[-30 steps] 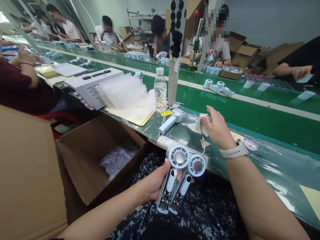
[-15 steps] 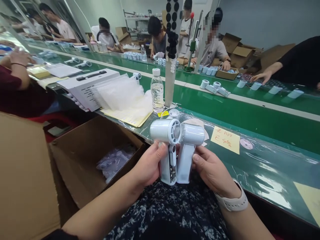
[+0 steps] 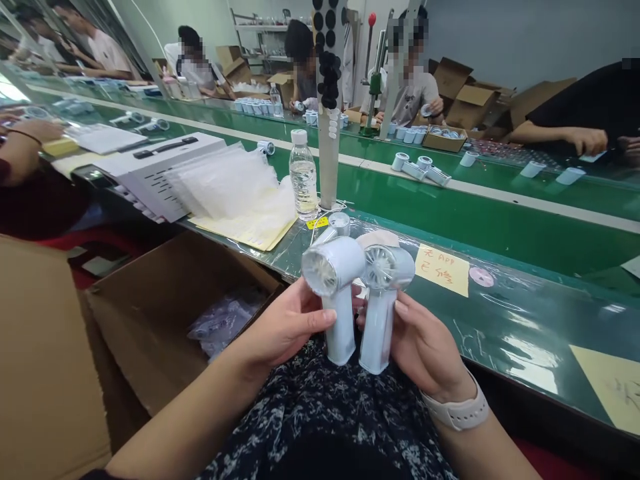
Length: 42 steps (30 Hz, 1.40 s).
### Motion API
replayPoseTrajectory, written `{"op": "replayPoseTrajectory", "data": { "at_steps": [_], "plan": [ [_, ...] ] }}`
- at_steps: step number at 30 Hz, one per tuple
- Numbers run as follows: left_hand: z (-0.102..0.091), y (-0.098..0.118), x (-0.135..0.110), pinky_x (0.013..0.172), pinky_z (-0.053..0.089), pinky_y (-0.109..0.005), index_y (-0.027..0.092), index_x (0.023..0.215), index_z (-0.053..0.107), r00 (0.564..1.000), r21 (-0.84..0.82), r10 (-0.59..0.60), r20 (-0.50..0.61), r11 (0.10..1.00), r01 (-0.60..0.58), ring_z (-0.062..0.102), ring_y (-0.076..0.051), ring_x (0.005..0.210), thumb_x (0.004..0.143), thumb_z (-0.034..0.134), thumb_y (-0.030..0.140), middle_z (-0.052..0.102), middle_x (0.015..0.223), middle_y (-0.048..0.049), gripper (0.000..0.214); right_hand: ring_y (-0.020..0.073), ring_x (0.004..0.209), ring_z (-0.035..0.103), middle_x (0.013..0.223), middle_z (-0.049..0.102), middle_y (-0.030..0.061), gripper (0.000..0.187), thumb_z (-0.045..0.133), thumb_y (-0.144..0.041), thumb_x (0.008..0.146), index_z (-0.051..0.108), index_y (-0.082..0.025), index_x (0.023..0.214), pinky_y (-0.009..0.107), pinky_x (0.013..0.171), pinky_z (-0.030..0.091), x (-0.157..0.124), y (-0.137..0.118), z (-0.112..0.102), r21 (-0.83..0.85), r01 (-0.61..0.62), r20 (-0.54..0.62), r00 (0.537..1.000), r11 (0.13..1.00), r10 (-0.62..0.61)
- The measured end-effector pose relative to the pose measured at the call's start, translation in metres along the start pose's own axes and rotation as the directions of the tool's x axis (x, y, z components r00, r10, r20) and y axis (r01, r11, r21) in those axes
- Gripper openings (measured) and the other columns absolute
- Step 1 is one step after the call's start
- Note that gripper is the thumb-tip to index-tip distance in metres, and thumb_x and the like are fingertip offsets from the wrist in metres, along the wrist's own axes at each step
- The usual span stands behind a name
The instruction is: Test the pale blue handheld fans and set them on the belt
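Observation:
My left hand [image 3: 295, 321] is closed around the handle of a pale blue handheld fan [image 3: 344, 320], its thumb across the handle and its ribbed round end facing me. My right hand [image 3: 425, 340] grips a second handheld fan [image 3: 376, 327] by the handle, close beside the first. That one also turns a ribbed end towards me. A shiny clear film seems to cover both. The two are held upright over my lap, at the bench edge. Behind them, partly hidden, another pale fan [image 3: 339, 224] lies on the bench.
A water bottle [image 3: 303, 177] stands by a post [image 3: 329, 153]. Left of it are translucent sheets [image 3: 230, 193] and a white box [image 3: 165, 170]. A carton [image 3: 145, 300] sits below the bench. Several fans [image 3: 423, 168] lie on the green belt [image 3: 480, 207]. Co-workers sit opposite.
Both fans have been turned, so their ribbed ends now face me; the left one's button and exposed handle side no longer show. The co-worker at far right has moved a hand rightward.

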<state>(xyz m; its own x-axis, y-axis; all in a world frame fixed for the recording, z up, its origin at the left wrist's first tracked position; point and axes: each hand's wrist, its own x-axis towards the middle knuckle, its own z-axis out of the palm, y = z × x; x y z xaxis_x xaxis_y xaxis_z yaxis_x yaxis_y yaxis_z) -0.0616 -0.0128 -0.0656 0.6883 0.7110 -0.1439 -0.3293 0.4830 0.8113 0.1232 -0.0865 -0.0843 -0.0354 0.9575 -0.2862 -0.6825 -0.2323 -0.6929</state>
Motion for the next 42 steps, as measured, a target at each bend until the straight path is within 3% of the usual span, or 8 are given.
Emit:
{"op": "replayPoseTrajectory", "data": {
  "at_steps": [3, 7, 13, 17, 22, 27, 35, 42],
  "plan": [
    [0.0, -0.002, 0.002, 0.082, 0.055, -0.031, 0.014, 0.102, 0.069, 1.0, 0.038, -0.023, 0.014, 0.999, 0.023, 0.068, -0.021, 0.087, 0.067, 0.087, 0.021, 0.07, 0.092, -0.0062, 0.04, 0.0194, 0.076, 0.064, 0.089, 0.07, 0.005, 0.026, 0.063, -0.045, 0.086, 0.071, -0.022, 0.095, 0.034, 0.077, 0.055, -0.001, 0.001, 0.001, 0.033, 0.0, -0.016, 1.0, 0.999, 0.0],
    [0.001, -0.005, 0.005, 0.069, 0.054, -0.027, 0.015, 0.105, 0.063, 1.0, 0.018, -0.002, -0.027, 1.0, 0.003, 0.065, -0.016, 0.071, 0.067, 0.087, 0.024, 0.066, 0.082, -0.0021, 0.047, 0.0179, 0.065, 0.057, 0.082, 0.064, 0.0049, 0.03, 0.053, -0.049, 0.088, 0.066, -0.021, 0.088, 0.032, 0.062, 0.051, -0.002, 0.003, 0.004, 0.017, -0.034, -0.018, 0.999, 0.999, 0.034],
    [-0.007, -0.01, 0.005, 0.077, 0.057, -0.033, 0.014, 0.099, 0.061, 0.997, -0.148, -0.021, -0.079, 0.989, 0.009, 0.069, -0.02, 0.083, 0.082, 0.071, 0.023, 0.071, 0.097, -0.0089, 0.021, 0.0161, 0.06, 0.052, 0.081, 0.061, 0.0054, 0.031, 0.045, -0.046, 0.091, 0.061, -0.02, 0.083, 0.029, 0.054, 0.046, 0.0, 0.004, 0.01, 0.022, -0.059, 0.018, 0.998, 0.998, 0.059],
    [-0.007, -0.011, 0.005, 0.079, 0.058, -0.034, 0.016, 0.106, 0.06, 0.999, -0.172, -0.004, -0.045, 0.985, -0.004, 0.071, -0.022, 0.089, 0.082, 0.066, 0.017, 0.072, 0.102, -0.0086, 0.024, 0.0182, 0.068, 0.055, 0.086, 0.06, 0.0053, 0.023, 0.053, -0.043, 0.086, 0.063, -0.023, 0.092, 0.027, 0.049, 0.045, 0.001, 0.006, 0.01, 0.081, 0.002, 0.001, 1.0, 0.997, -0.002],
    [-0.006, -0.01, 0.006, 0.078, 0.057, -0.032, 0.018, 0.117, 0.059, 0.999, -0.094, 0.01, -0.052, 0.995, -0.014, 0.071, -0.024, 0.094, 0.079, 0.074, 0.02, 0.073, 0.102, -0.0079, 0.04, 0.0189, 0.07, 0.057, 0.08, 0.063, 0.0053, 0.024, 0.063, -0.041, 0.08, 0.068, -0.022, 0.093, 0.029, 0.053, 0.051, -0.001, 0.006, 0.003, 0.053, 0.092, -0.015, 0.996, 0.994, -0.091],
    [-0.008, -0.012, 0.007, 0.07, 0.056, -0.025, 0.019, 0.126, 0.057, 0.995, -0.033, 0.013, -0.104, 0.999, -0.016, 0.07, -0.021, 0.09, 0.074, 0.083, 0.028, 0.072, 0.102, -0.0082, 0.059, 0.0237, 0.081, 0.067, 0.089, 0.072, 0.0072, 0.025, 0.055, -0.04, 0.088, 0.068, -0.024, 0.101, 0.039, 0.073, 0.058, 0.0, 0.007, 0.001, -0.03, 0.182, -0.155, 0.97, 0.983, -0.185],
    [-0.008, -0.015, 0.007, 0.074, 0.056, -0.03, 0.018, 0.122, 0.058, 0.996, 0.045, 0.064, -0.062, 0.997, -0.062, 0.071, -0.022, 0.083, 0.076, 0.082, 0.029, 0.074, 0.094, -0.0088, 0.053, 0.0189, 0.075, 0.07, 0.088, 0.075, 0.0066, 0.024, 0.049, -0.032, 0.096, 0.066, -0.024, 0.11, 0.031, 0.064, 0.059, 0.003, 0.01, 0.009, 0.016, 0.163, -0.209, 0.965, 0.987, -0.156],
    [-0.012, -0.018, 0.004, 0.087, 0.057, -0.039, 0.018, 0.117, 0.061, 1.0, -0.093, 0.003, 0.005, 0.996, -0.002, 0.071, -0.026, 0.097, 0.079, 0.078, 0.025, 0.073, 0.106, -0.0105, 0.042, 0.0184, 0.072, 0.071, 0.088, 0.075, 0.0089, 0.026, 0.049, -0.031, 0.097, 0.065, -0.022, 0.116, 0.03, 0.066, 0.06, -0.002, 0.01, 0.014, 0.016, 0.17, -0.249, 0.955, 0.985, -0.161]
  ]
}}
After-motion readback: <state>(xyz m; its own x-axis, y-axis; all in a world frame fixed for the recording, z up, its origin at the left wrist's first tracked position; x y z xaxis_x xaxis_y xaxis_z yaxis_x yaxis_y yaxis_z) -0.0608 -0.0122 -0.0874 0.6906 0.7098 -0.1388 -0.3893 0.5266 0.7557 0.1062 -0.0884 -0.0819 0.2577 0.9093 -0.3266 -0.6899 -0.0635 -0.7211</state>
